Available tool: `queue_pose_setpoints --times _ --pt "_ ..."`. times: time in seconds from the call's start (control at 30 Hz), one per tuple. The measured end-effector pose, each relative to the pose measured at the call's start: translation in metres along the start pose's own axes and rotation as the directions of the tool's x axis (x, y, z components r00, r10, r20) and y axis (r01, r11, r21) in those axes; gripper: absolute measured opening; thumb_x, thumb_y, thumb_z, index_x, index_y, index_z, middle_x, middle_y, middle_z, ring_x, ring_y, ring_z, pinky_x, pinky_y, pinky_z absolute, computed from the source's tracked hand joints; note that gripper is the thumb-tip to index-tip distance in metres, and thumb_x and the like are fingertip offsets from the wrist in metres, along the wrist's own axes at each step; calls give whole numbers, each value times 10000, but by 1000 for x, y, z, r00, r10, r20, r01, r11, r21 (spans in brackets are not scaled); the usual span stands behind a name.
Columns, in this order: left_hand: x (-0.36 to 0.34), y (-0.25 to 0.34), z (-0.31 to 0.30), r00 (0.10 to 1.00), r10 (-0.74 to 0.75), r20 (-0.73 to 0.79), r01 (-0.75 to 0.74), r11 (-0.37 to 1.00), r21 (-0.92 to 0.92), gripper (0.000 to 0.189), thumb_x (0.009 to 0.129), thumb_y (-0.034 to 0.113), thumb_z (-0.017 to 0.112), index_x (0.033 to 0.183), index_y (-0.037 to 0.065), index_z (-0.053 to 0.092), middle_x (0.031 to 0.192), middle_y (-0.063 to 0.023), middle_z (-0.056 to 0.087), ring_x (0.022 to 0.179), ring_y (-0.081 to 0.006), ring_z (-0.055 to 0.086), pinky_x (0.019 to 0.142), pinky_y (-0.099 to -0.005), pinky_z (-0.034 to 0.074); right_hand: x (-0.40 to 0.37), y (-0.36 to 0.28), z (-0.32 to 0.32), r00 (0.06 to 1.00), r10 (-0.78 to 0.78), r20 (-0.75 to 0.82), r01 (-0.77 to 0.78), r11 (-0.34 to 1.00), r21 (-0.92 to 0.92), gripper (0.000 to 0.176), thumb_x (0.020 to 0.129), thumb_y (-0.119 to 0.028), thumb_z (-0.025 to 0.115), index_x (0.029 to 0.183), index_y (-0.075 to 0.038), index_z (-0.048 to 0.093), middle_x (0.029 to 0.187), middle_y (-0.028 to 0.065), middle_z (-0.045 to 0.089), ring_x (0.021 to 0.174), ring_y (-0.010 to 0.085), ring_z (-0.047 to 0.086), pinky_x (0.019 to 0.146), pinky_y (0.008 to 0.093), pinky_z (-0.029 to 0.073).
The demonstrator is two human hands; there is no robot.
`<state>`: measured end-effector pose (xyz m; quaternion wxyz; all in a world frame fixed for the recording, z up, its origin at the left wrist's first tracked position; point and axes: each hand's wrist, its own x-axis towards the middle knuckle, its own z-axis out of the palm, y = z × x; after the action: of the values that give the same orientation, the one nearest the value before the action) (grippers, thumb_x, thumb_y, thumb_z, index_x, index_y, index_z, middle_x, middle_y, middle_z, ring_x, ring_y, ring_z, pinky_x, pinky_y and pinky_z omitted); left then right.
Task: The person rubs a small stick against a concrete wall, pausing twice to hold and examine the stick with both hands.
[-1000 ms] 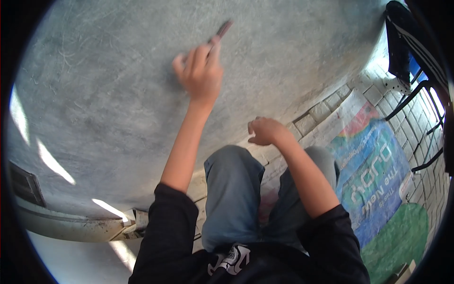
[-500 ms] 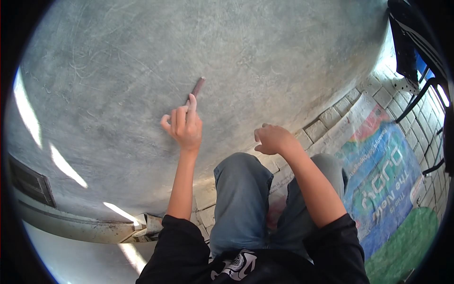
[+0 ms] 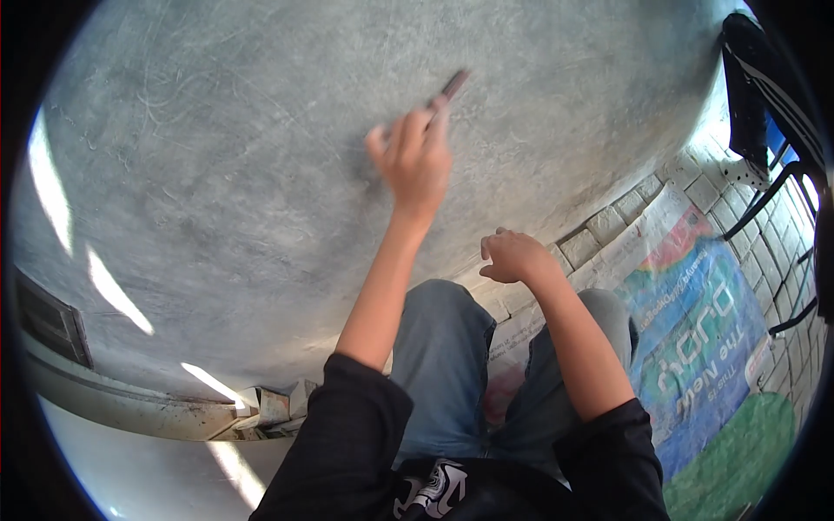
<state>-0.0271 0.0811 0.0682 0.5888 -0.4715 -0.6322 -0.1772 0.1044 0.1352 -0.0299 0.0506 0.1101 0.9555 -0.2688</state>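
A thin dark reddish-brown stick [image 3: 454, 83] points up and to the right from the fingers of my left hand [image 3: 415, 161], which is closed on it and blurred by motion. That hand is over a grey, scuffed wall-like surface [image 3: 234, 217] with faint scratches. Lower and to the right, my right hand [image 3: 515, 256] hangs above my knee with its fingers loosely curled and a little apart, holding nothing.
Pale bricks [image 3: 608, 223] edge the grey surface at the right. A printed blue banner [image 3: 686, 330] lies over them beside a green sheet [image 3: 738, 451]. A person's dark trouser leg [image 3: 747, 104] and black chair legs [image 3: 764, 204] stand at upper right. A dark framed panel [image 3: 52, 321] is at left.
My left hand has moved up and to the right across the grey surface with the stick. My right hand has shifted slightly to the right.
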Motion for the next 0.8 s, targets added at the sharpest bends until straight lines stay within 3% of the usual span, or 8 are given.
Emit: queue_pose_setpoints --times 0.23,0.3,0.37,0.43,0.5,0.63,0.7,0.8 --pt "-55 -51 -57 989 -15 145 -3 992 125 332 693 -28 619 977 137 667 644 74 470 642 -81 474 694 -274 258 3 -5 3 999 -37 -13 37 999 37 303 707 -263 664 941 -83 597 982 134 574 965 294 550 814 386 448" --pt "-21 -42 -38 996 50 69 -59 988 140 307 701 -20 612 957 138 675 644 76 472 638 -84 465 681 -271 247 6 -4 4 998 -63 11 63 997 50 304 706 -263 666 943 -85 597 978 137 575 969 293 548 815 386 448" --pt "15 -20 -7 997 70 -41 -62 984 167 278 711 -9 605 937 135 678 654 75 482 650 -78 467 672 -283 244 7 0 5 997 -68 22 67 997 46 272 682 -167 609 922 -38 603 1105 192 547 969 322 570 809 401 476" --pt "53 3 22 987 69 -142 -70 998 2 268 710 18 615 938 144 674 675 66 497 670 -87 476 668 -298 248 8 3 10 999 -35 39 34 999 24 269 683 -156 602 927 -43 604 1094 187 555 975 314 568 810 395 477" --pt "68 16 38 992 79 -98 -80 997 -7 270 711 26 618 947 147 671 678 66 502 677 -84 481 673 -302 252 10 6 14 999 16 32 -15 1000 -22 262 684 -131 584 934 -56 609 1046 171 581 980 293 569 812 376 479" --pt "87 8 15 991 62 -117 -66 997 -35 254 731 55 622 959 156 668 676 66 518 680 -81 484 688 -300 262 10 4 7 1000 4 -26 -4 1000 -3 251 683 -123 577 923 -54 611 1009 162 594 969 287 573 813 370 478" --pt "96 -17 -11 980 65 -189 -61 998 28 237 752 66 614 962 162 667 680 70 531 670 -75 478 697 -290 265 16 4 9 999 31 33 -31 1000 -5 313 690 -265 656 937 -81 601 994 135 579 1002 280 533 850 369 432" --pt "94 -48 -26 983 23 -184 -12 998 63 196 745 29 613 904 128 672 664 69 506 654 -92 466 678 -310 269 15 2 7 1000 20 3 -20 999 32 306 693 -265 658 933 -84 603 988 135 578 994 279 537 843 366 435"
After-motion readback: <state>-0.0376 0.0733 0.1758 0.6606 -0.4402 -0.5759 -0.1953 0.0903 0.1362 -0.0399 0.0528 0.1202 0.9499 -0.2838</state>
